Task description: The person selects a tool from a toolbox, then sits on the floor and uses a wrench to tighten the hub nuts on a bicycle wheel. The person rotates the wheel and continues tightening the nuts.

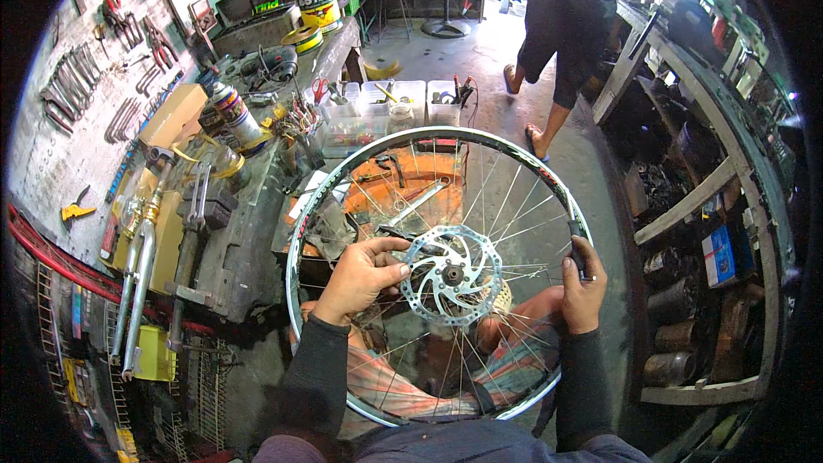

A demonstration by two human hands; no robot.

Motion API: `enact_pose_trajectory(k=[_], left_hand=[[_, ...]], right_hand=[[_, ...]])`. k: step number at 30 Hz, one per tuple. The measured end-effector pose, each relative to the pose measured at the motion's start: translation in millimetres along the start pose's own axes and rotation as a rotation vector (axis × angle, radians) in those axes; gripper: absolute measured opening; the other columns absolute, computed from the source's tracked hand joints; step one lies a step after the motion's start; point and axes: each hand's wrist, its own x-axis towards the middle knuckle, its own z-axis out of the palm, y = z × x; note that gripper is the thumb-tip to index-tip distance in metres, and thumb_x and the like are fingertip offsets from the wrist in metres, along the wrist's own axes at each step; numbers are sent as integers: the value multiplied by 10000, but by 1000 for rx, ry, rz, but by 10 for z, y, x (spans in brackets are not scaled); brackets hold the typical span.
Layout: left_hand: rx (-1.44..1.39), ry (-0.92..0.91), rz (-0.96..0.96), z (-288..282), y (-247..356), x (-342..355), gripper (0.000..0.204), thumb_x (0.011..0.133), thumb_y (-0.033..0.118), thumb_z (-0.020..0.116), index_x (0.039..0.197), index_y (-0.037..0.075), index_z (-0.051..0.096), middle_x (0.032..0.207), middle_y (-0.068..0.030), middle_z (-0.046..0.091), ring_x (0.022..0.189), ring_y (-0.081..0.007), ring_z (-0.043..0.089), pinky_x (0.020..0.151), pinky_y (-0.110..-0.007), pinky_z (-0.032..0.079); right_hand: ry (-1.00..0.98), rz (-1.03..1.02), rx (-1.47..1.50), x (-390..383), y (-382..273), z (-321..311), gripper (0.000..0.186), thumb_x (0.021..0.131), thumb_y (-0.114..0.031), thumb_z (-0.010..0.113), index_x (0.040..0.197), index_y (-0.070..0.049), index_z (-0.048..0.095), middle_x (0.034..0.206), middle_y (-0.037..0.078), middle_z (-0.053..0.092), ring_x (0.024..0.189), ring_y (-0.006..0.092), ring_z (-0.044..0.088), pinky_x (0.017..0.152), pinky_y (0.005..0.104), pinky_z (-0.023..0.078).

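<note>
A bicycle wheel rim (pixel 319 180) without a tire stands in front of me, its lower part over my lap. At its hub sits a silver disc brake rotor (pixel 420 300), with a gold-toned sprocket cassette (pixel 502 298) partly visible behind. My left hand (pixel 358 279) is closed at the rotor's left edge, thumb and fingers together; what they pinch among the spokes is hidden. At the right side of the rim my right hand (pixel 585 287) grips a black-handled tool (pixel 575 236), held upright against the rim. The tool's tip cannot be made out.
Behind the wheel lies an orange surface (pixel 437 173) with hand tools, then clear plastic bins (pixel 377 103). A cluttered workbench (pixel 257 240) runs along the left, below wall-hung wrenches (pixel 73 86). A wooden shelf (pixel 686 197) lines the right. Another person (pixel 557 26) stands farther back.
</note>
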Motion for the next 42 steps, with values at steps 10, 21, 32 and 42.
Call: enact_pose_trajectory(k=[10, 21, 32, 42], left_hand=[[106, 78, 41, 8, 80, 69, 393, 923, 14, 777, 1301, -52, 695, 922, -44, 765, 754, -72, 666, 691, -239, 544], [445, 13, 44, 42, 438, 503, 378, 901, 26, 805, 1254, -77, 721, 992, -104, 799, 852, -123, 734, 769, -287, 586], [550, -20, 70, 391, 587, 742, 385, 905, 34, 836, 1250, -89, 721, 1043, -149, 808, 918, -167, 769, 814, -314, 616], [503, -46, 72, 212, 360, 778, 378, 920, 52, 811, 1259, -89, 721, 1037, -140, 802, 908, -156, 762, 788, -298, 607]], right_hand=[[-18, -39, -78, 22, -23, 40, 411, 948, 7, 670, 1359, 7, 680, 1133, 63, 703, 989, 142, 640, 898, 295, 523], [-7, -14, -26, 14, -68, 28, 430, 931, 7, 681, 1360, -27, 688, 1162, 97, 726, 1034, 173, 672, 949, 321, 529], [-7, -27, -52, 6, -20, -42, 398, 924, -19, 698, 1321, -23, 707, 1237, 158, 737, 1163, 271, 698, 1037, 376, 516], [17, -8, -26, 15, -113, -75, 408, 909, -15, 689, 1316, -26, 707, 1225, 165, 738, 1153, 280, 705, 1036, 379, 517]])
